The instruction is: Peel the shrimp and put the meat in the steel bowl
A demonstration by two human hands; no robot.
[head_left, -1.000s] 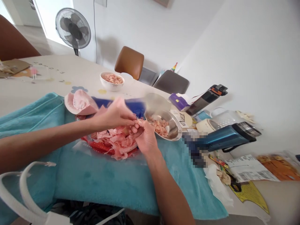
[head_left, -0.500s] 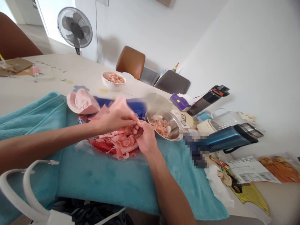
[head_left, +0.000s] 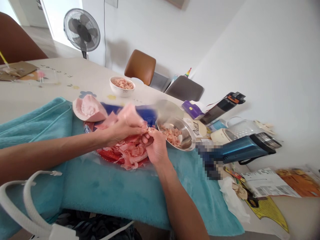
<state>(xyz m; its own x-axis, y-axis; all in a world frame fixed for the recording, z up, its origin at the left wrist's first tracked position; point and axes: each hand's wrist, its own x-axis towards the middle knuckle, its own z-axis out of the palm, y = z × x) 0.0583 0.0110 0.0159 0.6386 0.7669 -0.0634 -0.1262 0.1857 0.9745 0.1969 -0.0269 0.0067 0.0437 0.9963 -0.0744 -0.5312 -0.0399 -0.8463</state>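
My left hand [head_left: 125, 131] is closed, its fingertips pinching a pomelo piece [head_left: 144, 125]. Fingertip to fingertip with it, my right hand [head_left: 156, 145] is closed on the same piece, which the fingers mostly hide. Just behind my left hand rises a pale pink, thick flap of pomelo [head_left: 131, 115]. Beneath both hands lies a heap of torn pink membranes [head_left: 132, 155] on a red and blue plastic bag [head_left: 110, 155]. A steel bowl [head_left: 188, 135] with peeled pomelo pulp [head_left: 172, 134] stands right beside my right hand. A cupped pink rind [head_left: 88, 108] sits at the heap's far left.
Farther back is a white bowl [head_left: 122, 91] full of pulp. A turquoise towel [head_left: 112, 190] covers the near table edge. On the right are a blue flask [head_left: 245, 148], a dark bottle [head_left: 221, 108], a purple tissue pack [head_left: 192, 109] and scissors [head_left: 251, 200]. A white cable [head_left: 31, 203] loops at lower left.
The view has shifted very slightly. Both hands stay together over the heap with only small finger movements at the pinched piece.
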